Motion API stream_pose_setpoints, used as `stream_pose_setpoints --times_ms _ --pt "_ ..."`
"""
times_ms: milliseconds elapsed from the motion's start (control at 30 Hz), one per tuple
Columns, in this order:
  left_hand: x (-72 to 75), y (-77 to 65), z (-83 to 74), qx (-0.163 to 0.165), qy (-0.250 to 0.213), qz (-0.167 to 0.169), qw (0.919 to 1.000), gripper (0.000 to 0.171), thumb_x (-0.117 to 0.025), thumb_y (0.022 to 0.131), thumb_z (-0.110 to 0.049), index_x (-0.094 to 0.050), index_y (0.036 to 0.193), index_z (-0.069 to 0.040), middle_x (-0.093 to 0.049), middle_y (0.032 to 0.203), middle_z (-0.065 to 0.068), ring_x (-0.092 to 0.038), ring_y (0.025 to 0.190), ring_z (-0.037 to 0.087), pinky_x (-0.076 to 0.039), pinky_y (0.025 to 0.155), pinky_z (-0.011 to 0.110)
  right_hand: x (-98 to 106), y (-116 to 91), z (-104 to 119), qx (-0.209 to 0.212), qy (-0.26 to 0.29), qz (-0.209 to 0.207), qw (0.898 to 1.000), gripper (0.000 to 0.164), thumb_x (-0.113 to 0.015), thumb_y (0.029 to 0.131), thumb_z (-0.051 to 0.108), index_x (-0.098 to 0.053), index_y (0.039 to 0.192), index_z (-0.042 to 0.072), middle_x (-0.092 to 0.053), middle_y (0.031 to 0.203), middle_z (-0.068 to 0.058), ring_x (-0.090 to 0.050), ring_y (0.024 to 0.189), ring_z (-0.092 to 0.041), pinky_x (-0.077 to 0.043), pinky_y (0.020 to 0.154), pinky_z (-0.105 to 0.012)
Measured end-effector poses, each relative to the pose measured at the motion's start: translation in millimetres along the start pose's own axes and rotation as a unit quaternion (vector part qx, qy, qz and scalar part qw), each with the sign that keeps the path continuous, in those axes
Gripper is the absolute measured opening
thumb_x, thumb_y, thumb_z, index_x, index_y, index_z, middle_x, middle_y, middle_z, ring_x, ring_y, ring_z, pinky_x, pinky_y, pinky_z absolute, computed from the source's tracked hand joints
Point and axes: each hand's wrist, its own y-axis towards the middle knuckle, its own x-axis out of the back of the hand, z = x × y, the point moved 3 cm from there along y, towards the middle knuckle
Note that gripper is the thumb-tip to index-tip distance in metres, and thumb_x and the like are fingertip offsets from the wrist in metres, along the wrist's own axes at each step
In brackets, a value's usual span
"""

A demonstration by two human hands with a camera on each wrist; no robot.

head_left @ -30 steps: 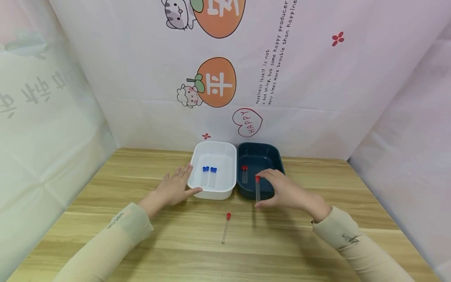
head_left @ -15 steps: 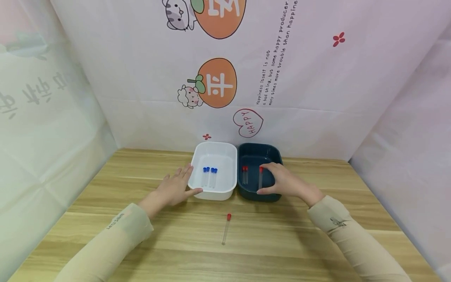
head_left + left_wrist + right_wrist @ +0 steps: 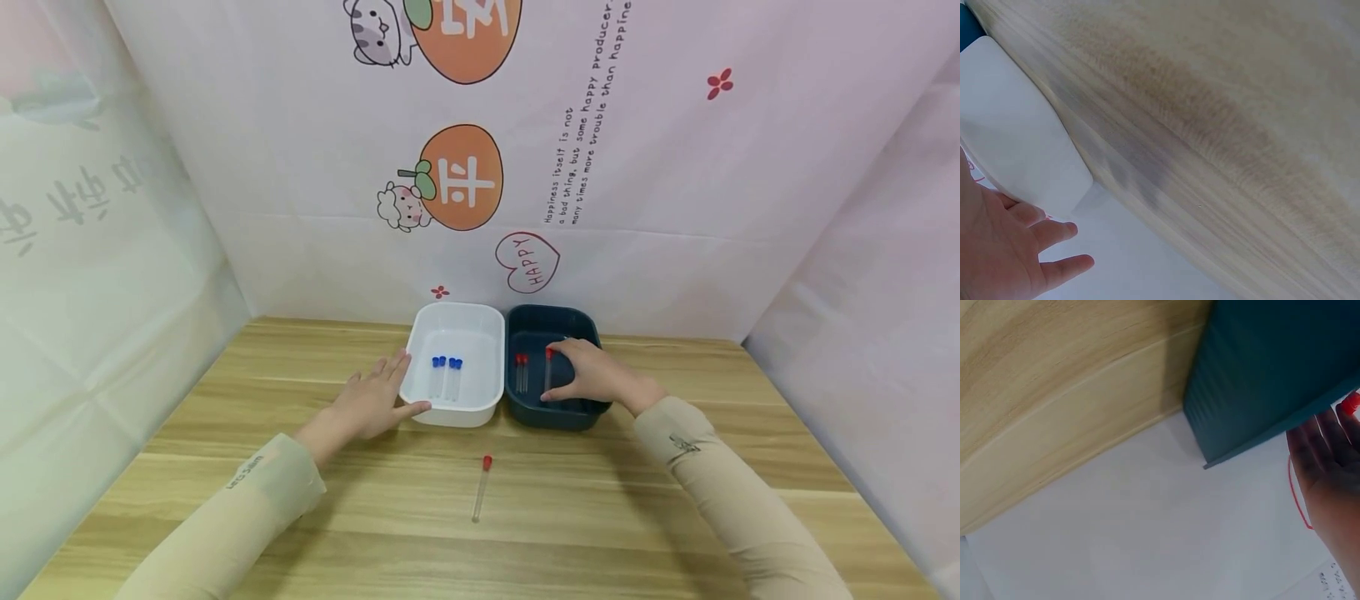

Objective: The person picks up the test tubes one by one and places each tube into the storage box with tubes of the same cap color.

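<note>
My right hand pinches a test tube with a red cap between thumb and fingers, over the inside of the dark blue bin. In the right wrist view only its red cap shows, at the fingertips by the bin's rim. Two red-capped test tubes lie side by side in that bin, left of the held one. With fingers spread, my left hand rests at the left side of the white bin. Several blue-capped test tubes lie inside the white bin.
Another red-capped test tube lies on the wooden table, in front of the bins. Both bins stand side by side near the table's back edge, against a printed white cloth. Cloth also hangs at both sides.
My right hand has carried its red-capped test tube from the dark bin's front edge back into the space over the bin, toward the other two. The left hand has stayed put.
</note>
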Motion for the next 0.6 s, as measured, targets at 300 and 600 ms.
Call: stream_pose_setpoints --times_ms 300,600 --pt "-0.4 -0.2 0.5 0.003 -0.002 0.001 1.0 0.099 -0.049 0.099 -0.067 -0.016 0.163 0.001 -0.016 0.169 0.017 -0.02 0.152 0.044 -0.02 0.114 0.073 -8 15 -5 0.007 -0.007 0.026 1.0 0.093 -0.081 0.084 0.054 -0.047 0.148 -0.005 -0.042 0.152 -0.033 -0.03 0.145 -0.053 -0.03 0.115 -0.062" --pt "-3.8 3.1 3.4 0.004 0.004 0.007 1.0 0.1 -0.047 0.099 -0.069 -0.013 0.163 -0.001 -0.013 0.169 0.016 -0.019 0.152 0.043 -0.02 0.114 0.072 -14 28 -5 0.02 -0.011 0.057 0.998 0.089 -0.081 0.086 0.049 -0.048 0.147 -0.007 -0.046 0.149 -0.03 -0.039 0.141 -0.046 -0.032 0.116 -0.058"
